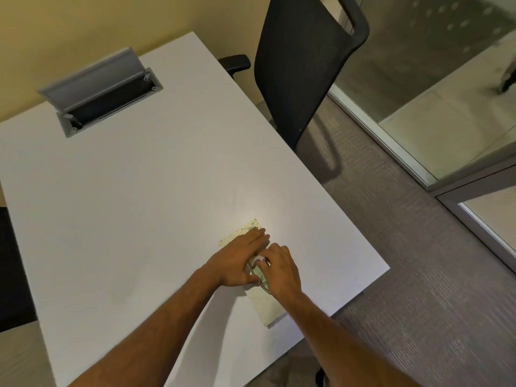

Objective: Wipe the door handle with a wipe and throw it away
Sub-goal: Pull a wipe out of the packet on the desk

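Observation:
A flat pale-green wipe packet [240, 233] lies on the white table [139, 205] near its right front corner. My left hand [240, 258] presses flat on the packet's middle, fingers stretched out. My right hand [282, 268] sits right beside it, its fingers pinching at a small white bit of wipe or flap [261, 259] at the packet's opening. The packet's near end [268, 308] shows below my right wrist. No door handle is in view.
A black mesh office chair [301, 68] stands at the table's far right side. An open grey cable hatch [103, 90] is set into the table's far end. Grey carpet [405, 261] and a glass partition [418, 93] lie to the right.

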`<state>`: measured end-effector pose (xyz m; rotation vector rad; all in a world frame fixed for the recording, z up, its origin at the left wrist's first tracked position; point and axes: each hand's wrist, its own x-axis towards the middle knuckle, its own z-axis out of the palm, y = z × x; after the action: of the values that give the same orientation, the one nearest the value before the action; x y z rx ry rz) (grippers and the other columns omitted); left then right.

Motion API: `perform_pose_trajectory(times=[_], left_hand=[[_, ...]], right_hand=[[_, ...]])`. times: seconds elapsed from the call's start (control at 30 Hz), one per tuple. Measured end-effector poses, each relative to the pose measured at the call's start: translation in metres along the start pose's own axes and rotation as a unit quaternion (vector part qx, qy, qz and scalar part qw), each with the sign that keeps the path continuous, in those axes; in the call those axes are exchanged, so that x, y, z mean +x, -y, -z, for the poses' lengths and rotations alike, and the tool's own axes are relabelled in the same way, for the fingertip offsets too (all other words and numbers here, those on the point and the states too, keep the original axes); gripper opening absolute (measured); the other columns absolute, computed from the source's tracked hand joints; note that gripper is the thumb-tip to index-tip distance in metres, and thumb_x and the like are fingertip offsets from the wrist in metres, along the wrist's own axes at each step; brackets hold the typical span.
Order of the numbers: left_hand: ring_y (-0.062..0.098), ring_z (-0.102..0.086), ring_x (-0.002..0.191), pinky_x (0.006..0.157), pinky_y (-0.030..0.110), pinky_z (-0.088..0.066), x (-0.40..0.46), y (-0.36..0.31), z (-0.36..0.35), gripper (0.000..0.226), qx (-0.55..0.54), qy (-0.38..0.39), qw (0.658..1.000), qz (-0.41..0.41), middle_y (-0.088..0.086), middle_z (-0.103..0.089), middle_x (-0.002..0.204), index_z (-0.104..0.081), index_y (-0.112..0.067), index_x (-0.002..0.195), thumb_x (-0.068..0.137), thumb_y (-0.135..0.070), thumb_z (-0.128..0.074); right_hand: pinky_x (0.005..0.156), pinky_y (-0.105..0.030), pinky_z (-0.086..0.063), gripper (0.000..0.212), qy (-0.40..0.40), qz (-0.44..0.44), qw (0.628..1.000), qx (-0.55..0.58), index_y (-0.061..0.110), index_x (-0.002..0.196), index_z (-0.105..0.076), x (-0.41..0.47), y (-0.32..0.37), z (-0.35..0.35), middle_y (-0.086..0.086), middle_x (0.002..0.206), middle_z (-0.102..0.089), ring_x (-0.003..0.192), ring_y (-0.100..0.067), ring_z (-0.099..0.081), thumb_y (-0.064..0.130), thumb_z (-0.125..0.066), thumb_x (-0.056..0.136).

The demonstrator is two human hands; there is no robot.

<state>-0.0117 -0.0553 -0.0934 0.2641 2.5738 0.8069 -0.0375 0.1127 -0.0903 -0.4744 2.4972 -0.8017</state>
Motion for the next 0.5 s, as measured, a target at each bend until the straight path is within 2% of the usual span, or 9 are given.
perform_pose_trajectory(times=[0.07,0.2,0.33,0.4,0.5], left_hand=[[0.021,-0.011,0.157,0.126,0.043,-0.017,0.002,0.003,-0.002,0.103,0.007,0.011,1.0,0.002,0.006,-0.018,0.169,-0.028,-0.015,0.159,0.079,-0.056,-0.078],[0.02,-0.001,0.157,0.123,0.031,-0.007,0.003,0.006,-0.007,0.107,0.008,0.013,1.0,-0.003,0.004,-0.01,0.171,-0.025,-0.017,0.16,0.076,-0.054,-0.08],[0.023,-0.002,0.158,0.125,0.04,-0.016,0.002,0.004,-0.006,0.099,-0.004,0.017,1.0,-0.002,0.005,-0.012,0.17,-0.031,-0.018,0.158,0.077,-0.051,-0.079],[0.024,-0.005,0.157,0.125,0.043,-0.02,0.002,0.002,-0.006,0.096,-0.002,0.018,1.0,0.001,0.006,-0.015,0.17,-0.033,-0.017,0.156,0.078,-0.049,-0.08],[0.021,-0.001,0.158,0.126,0.042,-0.018,0.002,0.001,-0.007,0.099,0.001,0.028,1.0,0.01,0.003,-0.01,0.171,-0.028,-0.017,0.159,0.08,-0.047,-0.08]], right_hand=[[0.09,-0.032,-0.048,0.026,0.009,-0.005,1.0,0.014,0.011,0.117,-0.066,-0.001,-0.003,0.001,-0.005,0.118,-0.067,0.108,-0.021,-0.054,0.025,-0.053,0.099],[0.089,-0.024,-0.048,0.022,0.016,-0.015,0.996,0.085,0.012,0.114,-0.068,-0.006,-0.011,0.004,-0.004,0.116,-0.07,0.103,-0.017,-0.058,0.021,-0.058,0.096],[0.082,-0.041,-0.06,0.021,0.036,-0.081,0.973,0.211,0.017,0.107,-0.074,-0.008,-0.015,0.011,-0.004,0.104,-0.074,0.093,-0.019,-0.069,0.014,-0.061,0.091],[0.078,-0.04,-0.063,0.019,0.031,-0.098,0.961,0.256,0.018,0.104,-0.075,-0.01,-0.016,0.015,-0.003,0.099,-0.076,0.088,-0.018,-0.072,0.016,-0.062,0.091],[0.072,-0.029,-0.063,0.013,0.015,-0.106,0.95,0.292,0.023,0.097,-0.075,-0.012,-0.015,0.021,0.004,0.093,-0.076,0.084,-0.013,-0.073,0.024,-0.063,0.091]])
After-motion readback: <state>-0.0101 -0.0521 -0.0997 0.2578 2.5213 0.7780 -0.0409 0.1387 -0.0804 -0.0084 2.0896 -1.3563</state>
